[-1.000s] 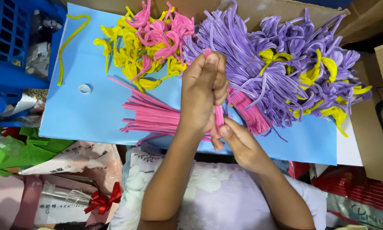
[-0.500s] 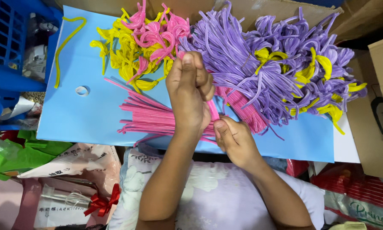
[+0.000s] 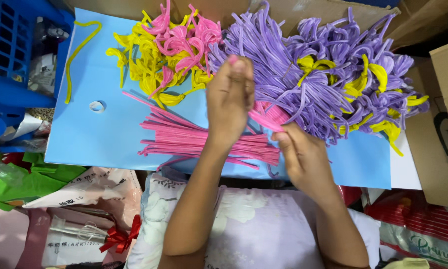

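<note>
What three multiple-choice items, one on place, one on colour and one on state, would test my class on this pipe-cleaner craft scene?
1. The straight pink stems lie:
A. on the blue sheet
B. in the blue crate
C. on the cardboard box

2. The largest heap of bent pieces is:
A. green
B. purple
C. white

3. The left hand and right hand:
A. rest flat and empty
B. grip scissors
C. hold one pink stem between them

Answers: 1 A, the stems lie across the sheet; 2 B, purple loops fill the right side; 3 C, the stem runs from hand to hand.
</note>
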